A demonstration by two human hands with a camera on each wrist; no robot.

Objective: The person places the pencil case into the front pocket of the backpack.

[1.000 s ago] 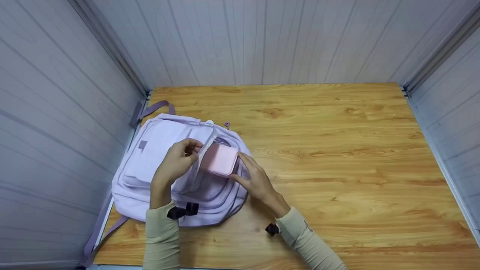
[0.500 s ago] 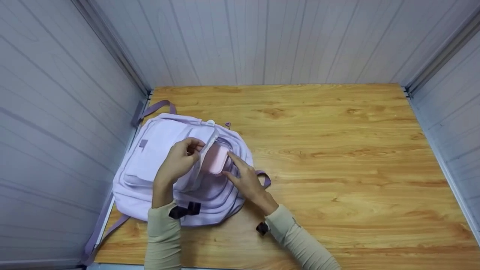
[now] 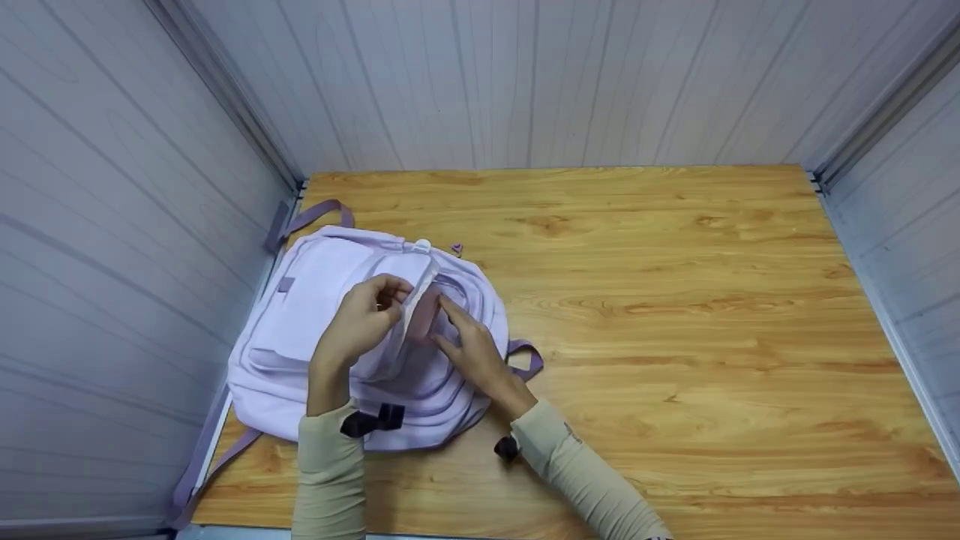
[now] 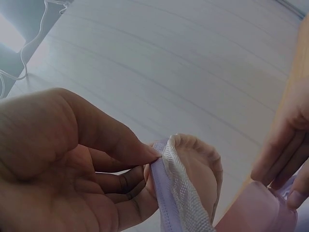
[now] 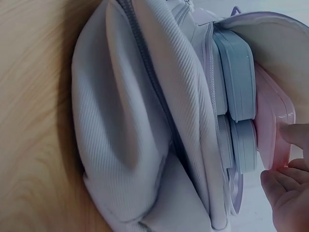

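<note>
A pale lilac backpack lies on the table's left side, its front pocket unzipped. My left hand pinches the zipper edge of the pocket flap between thumb and fingers, holding it up. A pink rounded box is mostly inside the pocket, and my right hand grips its outer end with thumb and fingers. In the right wrist view, several grey-blue boxes stand stacked in the pocket beside the pink one. The flap hides the pink box's inner part in the head view.
The wooden table extends to the right of the backpack. Grey panel walls enclose its back and both sides. Purple straps stick out around the bag, and a small purple zipper pull lies at its upper edge.
My right hand has moved left, pushing the pink box deeper behind the pocket flap, so less of it shows. The left hand still holds the flap edge almost in place.
</note>
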